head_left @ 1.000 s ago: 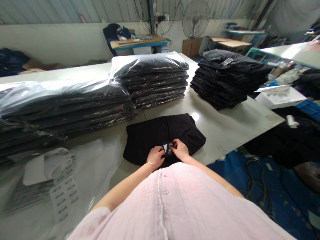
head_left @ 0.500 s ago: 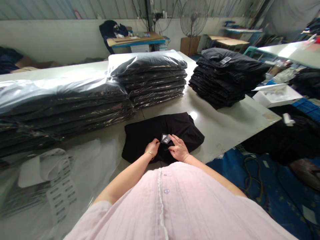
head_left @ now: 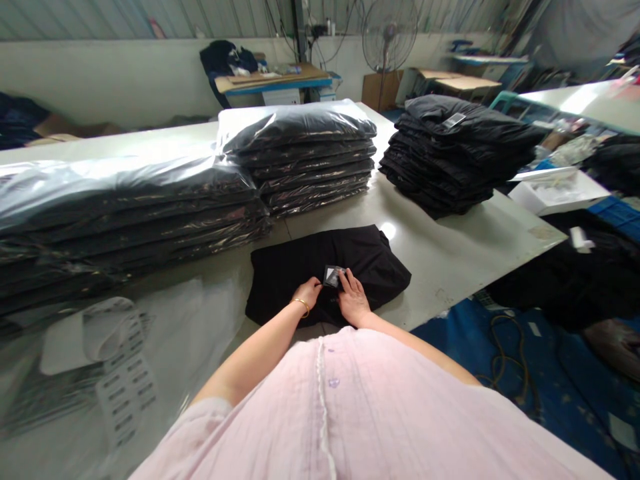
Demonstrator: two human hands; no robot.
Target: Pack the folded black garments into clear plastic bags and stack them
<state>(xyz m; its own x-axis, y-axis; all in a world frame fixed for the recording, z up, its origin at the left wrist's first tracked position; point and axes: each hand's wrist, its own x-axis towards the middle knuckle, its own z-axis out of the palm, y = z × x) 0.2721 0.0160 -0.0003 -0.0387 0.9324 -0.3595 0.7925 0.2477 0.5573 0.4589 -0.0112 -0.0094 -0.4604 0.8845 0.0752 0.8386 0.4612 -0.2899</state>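
Note:
A folded black garment (head_left: 290, 260) lies on the pale table (head_left: 430, 260) in front of me. On top of it sits a small dark tag (head_left: 332, 275) with a white patch. My left hand (head_left: 306, 293), with a gold bracelet at the wrist, is closed at the tag's left side, its fingertips pinching something too small to make out. From the right, my right hand (head_left: 354, 299) lies on the garment with its fingers spread, the fingertips touching the tag's right part.
Bagged dark garments stand in stacks at the left (head_left: 125, 207) and centre back (head_left: 300, 153). A pile of black garments (head_left: 455, 153) is at the back right, beside a white box (head_left: 560, 190). Clear bags and a label sheet (head_left: 127, 393) lie at the front left.
My right hand has turned more upright and its fingers have shifted over the tag's right part, covering more of it. My left hand has hardly moved.

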